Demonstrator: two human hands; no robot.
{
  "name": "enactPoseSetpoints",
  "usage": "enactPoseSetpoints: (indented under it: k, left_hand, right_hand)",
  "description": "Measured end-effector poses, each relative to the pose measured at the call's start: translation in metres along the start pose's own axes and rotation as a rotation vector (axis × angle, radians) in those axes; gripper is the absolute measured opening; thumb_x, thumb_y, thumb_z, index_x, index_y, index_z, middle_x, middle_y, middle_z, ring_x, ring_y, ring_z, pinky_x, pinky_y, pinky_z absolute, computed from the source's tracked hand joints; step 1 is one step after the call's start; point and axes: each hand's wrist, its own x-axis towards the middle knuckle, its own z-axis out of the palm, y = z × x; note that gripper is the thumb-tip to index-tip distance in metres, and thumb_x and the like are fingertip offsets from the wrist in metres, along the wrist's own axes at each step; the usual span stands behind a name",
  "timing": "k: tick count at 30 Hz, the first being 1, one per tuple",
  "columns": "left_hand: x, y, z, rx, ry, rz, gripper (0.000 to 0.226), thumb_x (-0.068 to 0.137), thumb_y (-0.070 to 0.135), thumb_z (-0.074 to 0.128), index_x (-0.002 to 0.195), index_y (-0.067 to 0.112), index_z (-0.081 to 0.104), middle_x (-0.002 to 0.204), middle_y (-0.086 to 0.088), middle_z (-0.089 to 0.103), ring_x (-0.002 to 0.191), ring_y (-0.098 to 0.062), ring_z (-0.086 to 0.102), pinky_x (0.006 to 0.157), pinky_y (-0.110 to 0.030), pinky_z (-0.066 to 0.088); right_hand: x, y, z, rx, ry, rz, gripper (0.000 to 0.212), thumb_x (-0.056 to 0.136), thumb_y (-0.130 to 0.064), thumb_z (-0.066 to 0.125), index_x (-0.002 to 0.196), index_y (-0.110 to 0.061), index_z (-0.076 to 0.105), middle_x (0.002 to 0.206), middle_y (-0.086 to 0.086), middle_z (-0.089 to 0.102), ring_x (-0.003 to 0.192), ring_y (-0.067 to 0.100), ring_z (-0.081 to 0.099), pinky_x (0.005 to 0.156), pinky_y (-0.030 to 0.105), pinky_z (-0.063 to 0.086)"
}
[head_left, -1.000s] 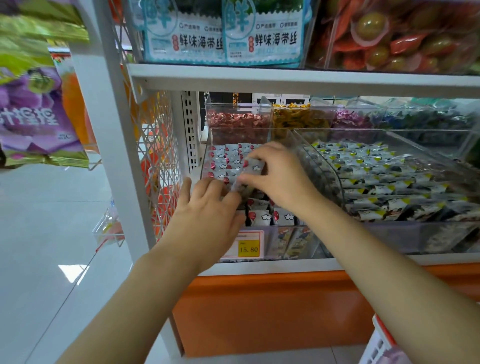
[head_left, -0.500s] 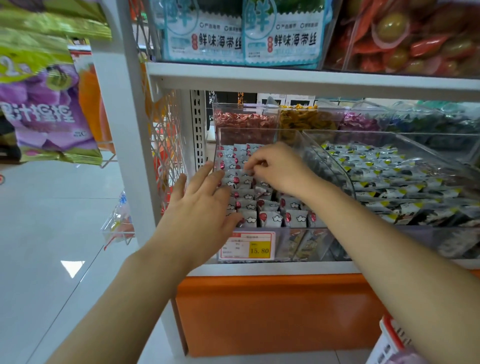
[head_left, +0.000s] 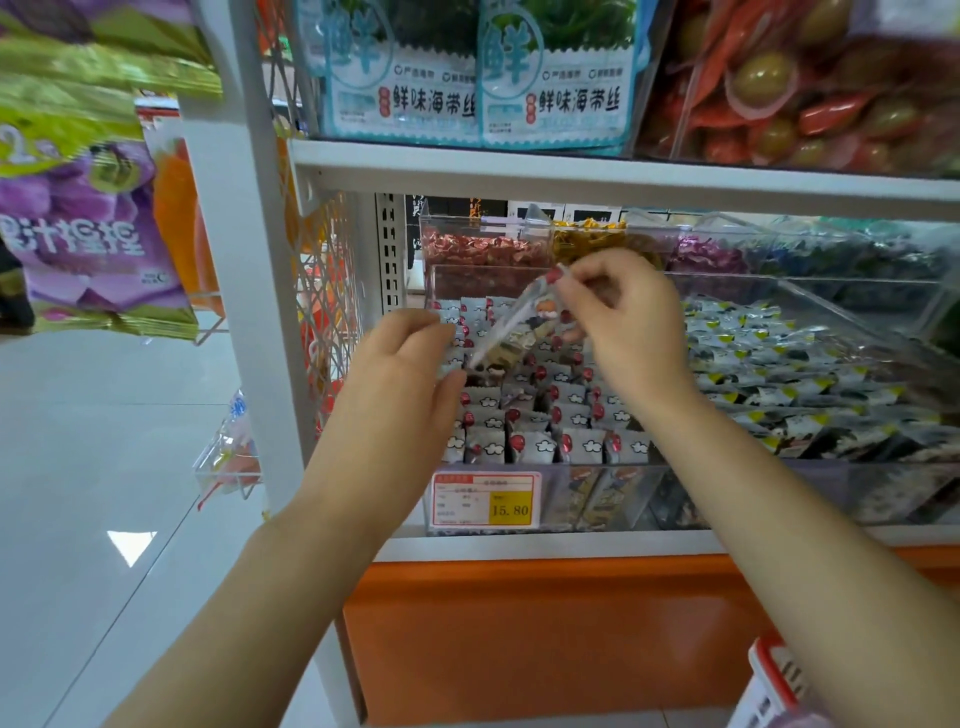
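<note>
Low on the shelf (head_left: 519, 546) stands a clear bin (head_left: 613, 496) full of wrapped snacks (head_left: 543, 422). Above the bin, the left hand (head_left: 400, 374) and right hand (head_left: 631, 332) hold one packet (head_left: 519, 328) tilted between them. The right fingers pinch its upper end and the left fingers curl onto its lower end. A price tag (head_left: 485, 501) sits on the bin's front.
</note>
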Motion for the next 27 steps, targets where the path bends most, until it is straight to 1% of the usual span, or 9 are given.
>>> enactPoseSetpoints:
  k: [2,5,7,9,11,14,18,22,27]
  left_hand:
    - [0.000,0.005,0.002,-0.123,-0.016,-0.066,0.042,0.094,0.024,0.050,0.134,0.015,0.047,0.129,0.002,0.046,0.108,-0.009,0.049,0.092,-0.016,0.035]
    - [-0.002,0.010,0.006,-0.243,-0.111,-0.176,0.043,0.094,0.030,0.048,0.136,0.020,0.043,0.122,0.003,0.055,0.099,-0.008,0.057,0.083,-0.020,0.048]
    - [-0.003,0.012,0.007,-0.403,-0.159,-0.260,0.038,0.095,0.027,0.048,0.131,0.018,0.047,0.104,0.003,0.063,0.083,-0.004,0.063,0.064,-0.012,0.050]
    - [-0.002,0.014,0.007,-0.601,-0.166,-0.354,0.027,0.095,0.021,0.049,0.120,0.014,0.054,0.094,0.001,0.065,0.075,-0.004,0.065,0.056,-0.009,0.049]
    - [-0.001,0.015,0.006,-0.727,-0.130,-0.435,0.014,0.093,0.017,0.052,0.104,0.012,0.059,0.091,-0.005,0.065,0.073,-0.006,0.067,0.055,-0.013,0.051]
    - [0.001,0.013,0.006,-0.755,-0.071,-0.496,0.012,0.090,0.017,0.057,0.096,0.007,0.059,0.088,-0.011,0.063,0.062,-0.008,0.066,0.052,-0.018,0.053]
    - [0.003,0.011,0.003,-1.002,-0.122,-0.632,0.018,0.088,0.022,0.058,0.091,0.004,0.057,0.073,-0.008,0.058,0.052,-0.008,0.059,0.049,-0.017,0.051]
    - [0.003,0.010,0.004,-1.277,-0.121,-0.705,0.012,0.085,0.020,0.058,0.083,0.009,0.059,0.061,-0.002,0.054,0.047,-0.006,0.052,0.044,-0.014,0.047]
    - [0.005,0.009,0.003,-1.421,-0.072,-0.650,0.023,0.072,0.013,0.061,0.095,0.009,0.063,0.065,0.000,0.054,0.050,-0.005,0.052,0.048,-0.014,0.047]
  right_hand:
    - [-0.014,-0.001,-0.011,0.153,0.074,0.108,0.008,0.092,-0.013,0.057,0.084,-0.014,0.059,0.082,0.006,0.067,0.062,0.016,0.065,0.059,0.029,0.057]
    - [-0.034,0.000,-0.022,0.471,0.063,0.306,0.011,0.092,-0.009,0.055,0.084,-0.007,0.062,0.081,0.011,0.067,0.061,0.014,0.066,0.059,0.025,0.057]
    - [-0.044,0.002,-0.024,0.658,0.047,0.423,0.012,0.092,-0.008,0.054,0.086,-0.003,0.063,0.080,0.010,0.065,0.062,0.012,0.066,0.059,0.022,0.055]
    - [-0.050,0.005,-0.025,0.821,0.036,0.526,0.011,0.090,-0.006,0.054,0.084,-0.002,0.064,0.077,0.009,0.066,0.061,0.012,0.066,0.058,0.021,0.054]
    - [-0.053,0.007,-0.027,0.921,0.011,0.598,0.006,0.082,-0.008,0.060,0.080,-0.004,0.065,0.072,0.006,0.068,0.060,0.012,0.066,0.056,0.021,0.054]
    - [-0.056,0.009,-0.030,0.923,-0.024,0.662,0.014,0.068,-0.016,0.066,0.079,-0.008,0.067,0.063,0.003,0.067,0.054,0.010,0.063,0.049,0.019,0.052]
    - [-0.056,0.010,-0.030,1.039,-0.068,0.762,0.014,0.070,-0.013,0.064,0.083,-0.007,0.066,0.058,0.002,0.060,0.048,0.008,0.056,0.042,0.016,0.047]
    - [-0.055,0.009,-0.028,1.200,-0.095,0.815,0.017,0.069,-0.010,0.061,0.085,-0.005,0.061,0.058,0.004,0.058,0.046,0.007,0.056,0.041,0.015,0.046]
    - [-0.055,0.009,-0.028,1.362,-0.093,0.873,0.011,0.070,-0.009,0.058,0.080,-0.007,0.057,0.056,0.004,0.059,0.047,0.006,0.057,0.042,0.013,0.047]
